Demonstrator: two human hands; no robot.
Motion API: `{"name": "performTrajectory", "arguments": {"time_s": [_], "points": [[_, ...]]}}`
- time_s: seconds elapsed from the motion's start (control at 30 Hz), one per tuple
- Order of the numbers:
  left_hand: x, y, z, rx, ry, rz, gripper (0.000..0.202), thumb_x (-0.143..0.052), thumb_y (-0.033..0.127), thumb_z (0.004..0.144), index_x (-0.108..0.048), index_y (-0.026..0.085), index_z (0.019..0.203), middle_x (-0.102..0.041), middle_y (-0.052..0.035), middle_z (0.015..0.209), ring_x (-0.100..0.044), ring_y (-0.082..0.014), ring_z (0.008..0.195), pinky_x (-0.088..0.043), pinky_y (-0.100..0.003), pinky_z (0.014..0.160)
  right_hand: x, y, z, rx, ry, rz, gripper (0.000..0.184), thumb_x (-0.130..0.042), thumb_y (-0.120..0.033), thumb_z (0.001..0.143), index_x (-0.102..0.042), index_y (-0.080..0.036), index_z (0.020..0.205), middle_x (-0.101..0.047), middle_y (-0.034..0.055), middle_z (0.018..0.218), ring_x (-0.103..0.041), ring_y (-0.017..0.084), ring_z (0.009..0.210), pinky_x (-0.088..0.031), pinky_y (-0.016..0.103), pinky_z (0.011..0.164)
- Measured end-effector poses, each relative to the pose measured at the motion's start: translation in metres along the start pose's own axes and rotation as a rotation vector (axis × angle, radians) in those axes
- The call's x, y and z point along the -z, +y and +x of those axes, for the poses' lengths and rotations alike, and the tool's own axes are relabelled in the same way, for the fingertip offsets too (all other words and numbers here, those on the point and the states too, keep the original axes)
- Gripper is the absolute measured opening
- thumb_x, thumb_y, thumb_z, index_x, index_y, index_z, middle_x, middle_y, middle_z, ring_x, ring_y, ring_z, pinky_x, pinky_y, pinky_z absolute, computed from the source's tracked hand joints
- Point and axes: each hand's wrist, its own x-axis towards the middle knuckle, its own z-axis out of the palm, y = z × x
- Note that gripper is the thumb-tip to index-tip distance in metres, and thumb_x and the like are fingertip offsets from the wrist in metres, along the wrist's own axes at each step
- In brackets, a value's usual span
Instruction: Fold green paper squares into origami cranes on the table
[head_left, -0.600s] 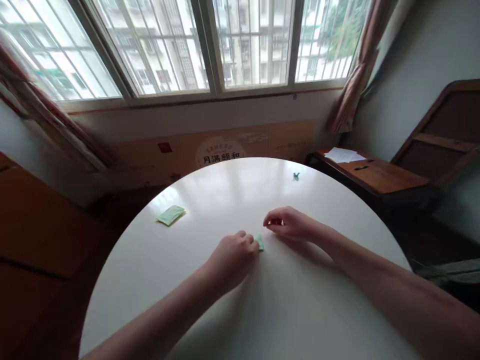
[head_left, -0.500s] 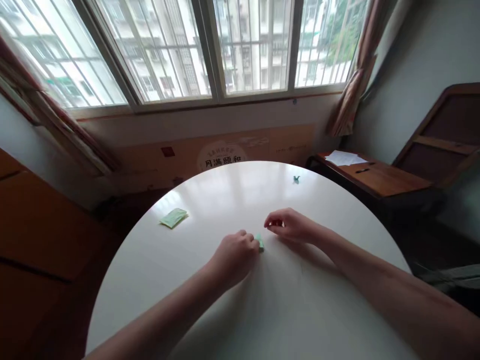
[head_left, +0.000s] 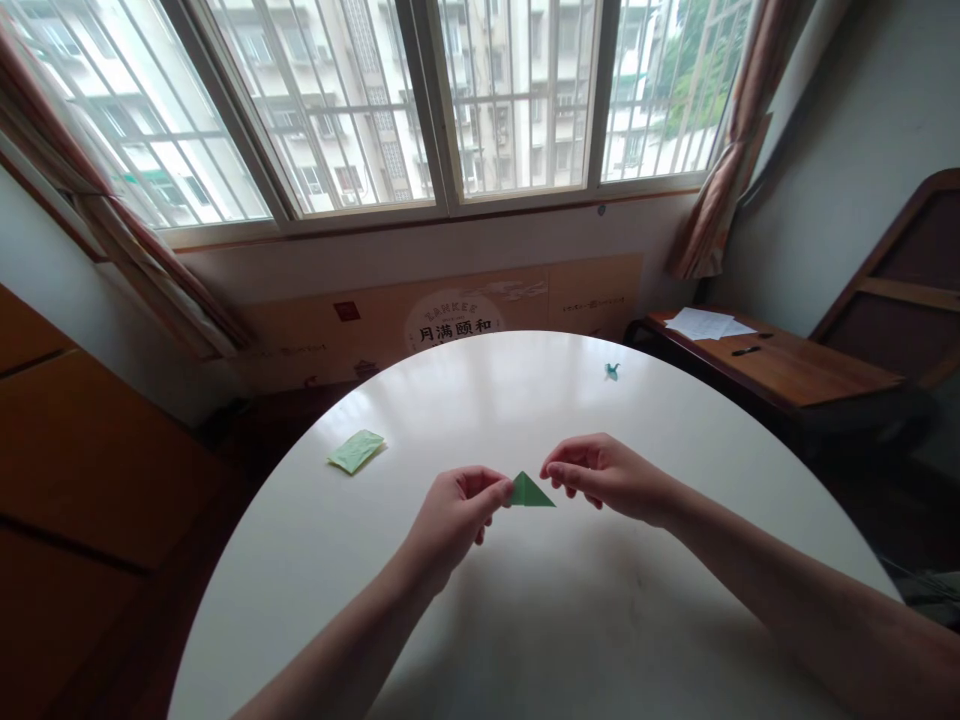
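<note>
A small green folded paper [head_left: 530, 492], triangular in shape, is pinched at its left corner by my left hand [head_left: 459, 512]. The thumb and index finger close on it, and part of that corner is hidden behind them. Its pointed right end faces my right hand [head_left: 611, 474], which hovers close by without touching the paper. The fingers of my right hand are loosely curled and apart, with nothing between them. Both hands are above the middle of the white round table [head_left: 570, 620].
On the table's left lies a flat light-green folded paper packet [head_left: 357, 452]. A small teal origami figure [head_left: 612, 371] stands near the far edge. Beyond it, at the right, a wooden side table [head_left: 802, 372] holds white sheets [head_left: 705, 323] and a dark slim object.
My left hand has turned and raised the folded paper, so its triangular shape now shows. My right hand has opened its fingers somewhat. The whole view has shifted slightly.
</note>
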Motion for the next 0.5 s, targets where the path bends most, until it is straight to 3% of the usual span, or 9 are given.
{"name": "performTrajectory", "arguments": {"time_s": [0.1,0.23,0.37,0.5], "points": [[0.000,-0.004,0.000,0.005,0.004,-0.090,0.034,-0.072,0.045,0.079,-0.070,0.011,0.076,-0.047,0.0055,0.049,-0.036,-0.0071,0.044,-0.030,-0.018,0.042,-0.010,-0.001,0.000,-0.003,-0.002,0.070,0.034,-0.070,-0.047,0.087,-0.074,-0.015,0.097,-0.066,0.0038,0.074,-0.058,0.014,0.063,-0.042,0.019,0.046],[-0.002,-0.008,0.003,-0.041,-0.025,-0.030,0.030,-0.071,0.042,0.080,-0.072,0.012,0.074,-0.052,0.0026,0.053,-0.041,-0.0083,0.048,-0.032,-0.019,0.043,-0.020,-0.001,0.000,-0.045,0.000,0.116,0.027,-0.072,-0.041,0.086,-0.075,-0.015,0.090,-0.065,0.0026,0.070,-0.056,0.013,0.060,-0.041,0.019,0.044],[-0.003,-0.010,0.003,-0.176,0.037,0.096,0.020,-0.070,0.034,0.082,-0.074,0.014,0.080,-0.066,-0.0032,0.068,-0.053,-0.0127,0.059,-0.041,-0.021,0.049,-0.027,-0.002,0.001,-0.074,0.014,0.157,0.022,-0.072,-0.037,0.087,-0.075,-0.015,0.087,-0.064,0.0019,0.068,-0.055,0.012,0.060,-0.036,0.018,0.045],[-0.004,-0.012,0.002,-0.313,0.101,0.148,0.010,-0.070,0.025,0.081,-0.074,0.017,0.078,-0.070,-0.0030,0.071,-0.059,-0.0138,0.064,-0.046,-0.021,0.054,-0.031,-0.003,0.000,-0.059,0.033,0.146,0.021,-0.071,-0.036,0.088,-0.074,-0.016,0.085,-0.066,0.0015,0.069,-0.054,0.011,0.060,-0.037,0.020,0.048]]}}
